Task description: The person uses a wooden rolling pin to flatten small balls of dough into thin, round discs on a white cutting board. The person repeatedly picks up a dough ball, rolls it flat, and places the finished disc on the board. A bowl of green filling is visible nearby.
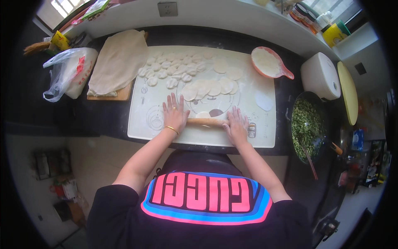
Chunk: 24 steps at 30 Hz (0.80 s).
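Note:
A wooden rolling pin [207, 122] lies crosswise near the front of the pale mat [139, 128]. My left hand [175, 114] rests over its left end, fingers stretched forward and apart. Over the right end lies my right hand [237, 128], palm down with fingers extended. Just beyond the pin, a small dough round [203, 114] shows, partly hidden by it. Farther back, flat dough wrappers [213, 88] overlap in a row, with a few more behind them. Several small floured dough pieces [174, 68] are spread across the mat's back left.
A red-rimmed bowl [285, 71] of flour stands at the back right, near a white scraper [263, 101]. Right of the mat, a dark pan holds chopped greens [306, 122] and chopsticks [310, 162]. At left, a dough sheet [120, 58] covers a board beside a plastic bag [78, 70].

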Tool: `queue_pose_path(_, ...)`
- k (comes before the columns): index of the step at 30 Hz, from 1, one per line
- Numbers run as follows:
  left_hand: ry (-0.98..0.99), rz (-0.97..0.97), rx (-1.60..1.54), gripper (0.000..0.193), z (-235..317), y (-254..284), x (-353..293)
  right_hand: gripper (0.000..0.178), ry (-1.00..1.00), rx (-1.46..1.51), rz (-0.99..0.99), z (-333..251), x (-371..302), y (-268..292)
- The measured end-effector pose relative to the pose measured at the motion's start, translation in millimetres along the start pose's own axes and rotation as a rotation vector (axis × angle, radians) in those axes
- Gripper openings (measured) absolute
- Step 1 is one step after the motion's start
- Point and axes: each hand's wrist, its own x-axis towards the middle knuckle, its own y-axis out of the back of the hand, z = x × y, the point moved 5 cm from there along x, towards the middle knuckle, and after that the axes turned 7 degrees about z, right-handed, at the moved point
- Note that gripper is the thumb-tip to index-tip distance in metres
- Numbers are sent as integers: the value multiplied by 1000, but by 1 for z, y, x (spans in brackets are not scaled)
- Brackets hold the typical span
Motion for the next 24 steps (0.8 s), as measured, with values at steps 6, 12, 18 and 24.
queue_pose_path(6,-169,-219,-52,68,-2,3,-27,50,30,-32,-83,-12,-43,0)
queue_pose_path(12,-18,-1,-81,66,-11,-11,22,41,49,-33,76,-11,2,-4)
queue_pose_path(18,-258,-195,-50,65,-9,-5,-13,27,129,38,119,-13,-42,-14)
queue_pose_path(24,-160,-278,-496,59,32,9,0,28,246,96,304,-22,-50,11)
